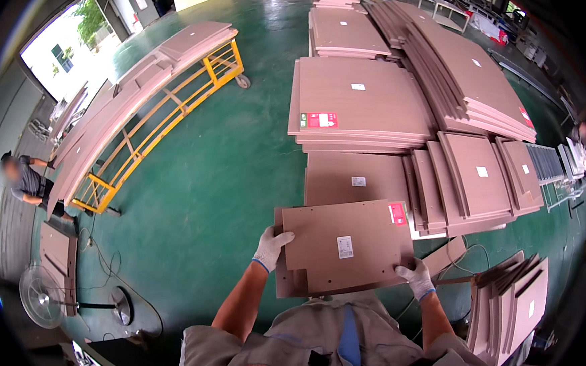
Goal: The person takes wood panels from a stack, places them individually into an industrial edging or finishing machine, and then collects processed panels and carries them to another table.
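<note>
In front of my body I hold brown wooden panels [322, 228], seemingly two lying one on the other. The upper one has a notched lower left corner, small drilled holes, a white label near its middle and a red label at the far right corner. My left hand [270, 249], in a white knitted glove, is closed on the left edge with the thumb on top. Gloved the same way, my right hand [416, 278] grips the near right corner. The fingers under the panels are hidden. Just beyond lies a stack of brown panels [333, 174], partly covered by the held ones.
Tall panel stacks [367, 84] run along the right side, with more boards [515, 310] leaning at the lower right. A yellow wheeled cart [168, 117] loaded with boards stands left, a person [28, 179] beside it. A fan [42, 297] and loose cables [145, 296] occupy the green floor.
</note>
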`<action>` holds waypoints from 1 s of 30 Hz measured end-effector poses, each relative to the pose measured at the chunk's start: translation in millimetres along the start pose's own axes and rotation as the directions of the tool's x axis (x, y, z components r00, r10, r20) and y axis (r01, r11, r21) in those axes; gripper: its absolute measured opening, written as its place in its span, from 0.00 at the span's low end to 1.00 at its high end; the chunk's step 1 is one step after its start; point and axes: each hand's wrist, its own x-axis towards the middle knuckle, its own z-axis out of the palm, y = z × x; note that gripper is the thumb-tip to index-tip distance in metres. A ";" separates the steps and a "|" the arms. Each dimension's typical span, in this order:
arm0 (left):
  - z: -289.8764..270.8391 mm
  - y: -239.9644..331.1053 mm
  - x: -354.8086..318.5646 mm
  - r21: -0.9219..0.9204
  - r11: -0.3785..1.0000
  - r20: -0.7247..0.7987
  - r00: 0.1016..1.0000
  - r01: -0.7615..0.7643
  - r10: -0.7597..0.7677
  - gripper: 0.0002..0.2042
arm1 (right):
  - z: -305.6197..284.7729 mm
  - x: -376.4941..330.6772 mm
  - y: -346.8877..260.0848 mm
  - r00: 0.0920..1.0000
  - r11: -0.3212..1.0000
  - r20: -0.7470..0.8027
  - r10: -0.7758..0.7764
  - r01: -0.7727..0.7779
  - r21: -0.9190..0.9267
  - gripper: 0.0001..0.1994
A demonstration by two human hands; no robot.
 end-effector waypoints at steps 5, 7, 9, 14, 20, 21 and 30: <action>-54.7 -30.7 70.6 -0.022 0.991 -0.020 0.991 0.130 -0.130 0.29 | 43.5 69.7 -16.5 0.963 0.952 0.173 0.206 -0.238 0.191 0.40; -35.4 -14.7 104.5 -0.074 0.982 0.122 0.979 0.174 -0.164 0.31 | 39.5 108.6 4.4 0.978 0.970 -0.015 0.210 -0.211 -0.125 0.52; -23.7 -11.7 144.0 -0.064 0.986 0.088 0.985 0.153 -0.147 0.31 | 30.3 152.2 32.0 0.972 0.959 -0.059 0.225 -0.232 -0.160 0.58; 8.9 -3.2 237.7 0.046 0.982 0.140 0.972 0.185 -0.189 0.32 | 27.1 210.8 24.0 0.968 0.932 -0.184 0.169 -0.218 -0.289 0.59; 28.2 -24.7 292.0 0.293 0.911 -0.083 0.956 0.292 -0.280 0.31 | 43.3 223.8 39.1 0.920 0.888 -0.375 0.115 -0.264 -0.376 0.65; 26.6 -19.2 299.4 0.293 0.898 -0.078 0.944 0.329 -0.320 0.30 | 44.1 230.1 33.4 0.920 0.906 -0.367 0.140 -0.269 -0.327 0.68; 7.1 -8.3 336.2 0.181 0.892 0.022 0.906 0.413 -0.424 0.28 | 55.5 238.4 20.6 0.898 0.765 -0.417 0.140 -0.365 -0.531 0.75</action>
